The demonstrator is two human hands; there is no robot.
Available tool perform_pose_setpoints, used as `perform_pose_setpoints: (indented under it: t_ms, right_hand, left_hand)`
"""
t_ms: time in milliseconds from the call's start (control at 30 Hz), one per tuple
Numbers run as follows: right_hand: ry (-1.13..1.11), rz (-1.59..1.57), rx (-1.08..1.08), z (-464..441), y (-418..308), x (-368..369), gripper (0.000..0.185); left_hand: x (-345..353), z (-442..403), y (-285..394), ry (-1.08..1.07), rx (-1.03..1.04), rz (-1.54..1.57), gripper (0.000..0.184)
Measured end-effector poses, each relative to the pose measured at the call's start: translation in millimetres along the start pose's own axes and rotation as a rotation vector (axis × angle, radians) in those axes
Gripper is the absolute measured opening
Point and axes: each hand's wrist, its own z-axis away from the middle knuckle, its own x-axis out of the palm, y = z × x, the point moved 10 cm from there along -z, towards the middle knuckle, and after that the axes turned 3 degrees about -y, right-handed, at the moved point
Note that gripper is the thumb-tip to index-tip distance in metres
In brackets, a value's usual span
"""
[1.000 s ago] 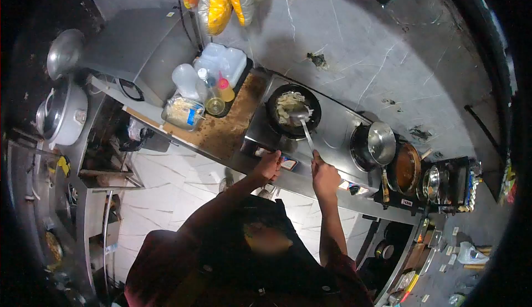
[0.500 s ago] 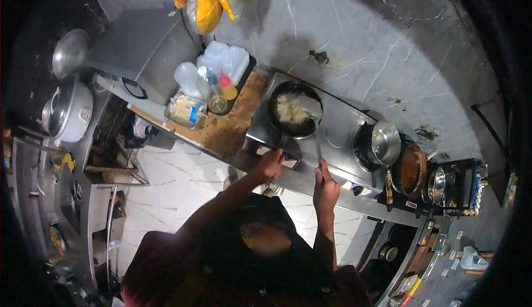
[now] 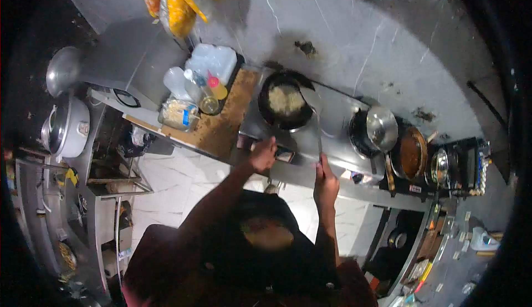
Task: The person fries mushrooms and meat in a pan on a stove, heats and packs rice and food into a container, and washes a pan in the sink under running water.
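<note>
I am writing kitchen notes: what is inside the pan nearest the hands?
Pale food lies in the pan, too blurred to identify. The pan's bottom under the food is hidden, and the spatula, held in the right hand, covers part of the rim.

Hands (image 3: pixel 327 185) near stove (image 3: pixel 338 119), spatula (image 3: pixel 313 102) at pan (image 3: pixel 291 123)

The floor (image 3: pixel 172 188) shines bright — slight blur throughout, edges bowed and black.

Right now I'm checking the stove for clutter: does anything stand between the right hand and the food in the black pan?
Nothing visible blocks the way. Between the right hand and the food are only the pan's own rim and the long-handled utensil it holds, its head overlapping that rim.
</note>
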Motion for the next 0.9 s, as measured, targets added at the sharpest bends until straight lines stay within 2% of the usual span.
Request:
perform_pose_setpoints:
  t_ms: [67,100,133,167,200,267,300,367,400,567,733,800,900]
  right_hand:
    - [-0.026,0.059,0.012,8,0,-7,0.037]
    - [-0.033,0.1,-0.007,-3,-6,-7,0.038]
    - [0.057,0.001,-0.045,-1,-7,-11,0.039]
    - [0.06,0.001,-0.044,-4,-5,-6,0.039]
    - [0.018,0.007,0.039,-5,6,3,0.038]
    - [-0.062,0.025,0.16,-1,7,10,0.042]
    - [0.034,0.039,0.068,-1,12,16,0.042]
    - [0.076,0.05,-0.108,-5,-9,17,0.037]
    - [0.074,0.044,-0.118,-10,-10,22,0.037]
    - [-0.129,0.342,-0.048,-29,6,59,0.036]
    - [-0.195,0.31,-0.022,-27,-17,38,0.034]
    - [-0.113,0.194,0.04,-14,-21,21,0.033]
    - [-0.098,0.167,0.059,2,-15,17,0.032]
  left_hand:
    - [1,11,3,0.129,0.176,-0.366,0.042]
    - [5,19,-7,0.131,0.113,-0.328,0.043]
    - [8,27,-17,0.135,0.05,-0.29,0.043]
    - [18,38,-26,0.172,-0.014,-0.144,0.045]
    - [12,33,-23,0.176,-0.018,-0.14,0.045]
    - [11,16,-20,0.022,-0.022,-0.029,0.046]
    - [15,13,-14,0.011,-0.007,-0.03,0.046]
    - [17,20,-18,0.021,-0.069,-0.002,0.046]
    - [15,21,-19,0.077,-0.065,0.0,0.046]
    - [18,20,-21,0.079,-0.01,-0.017,0.047]
    - [16,18,-18,0.023,0.059,0.012,0.047]
    - [18,17,-23,-0.076,0.024,0.11,0.048]
    - [21,21,-20,-0.045,0.046,0.107,0.049]
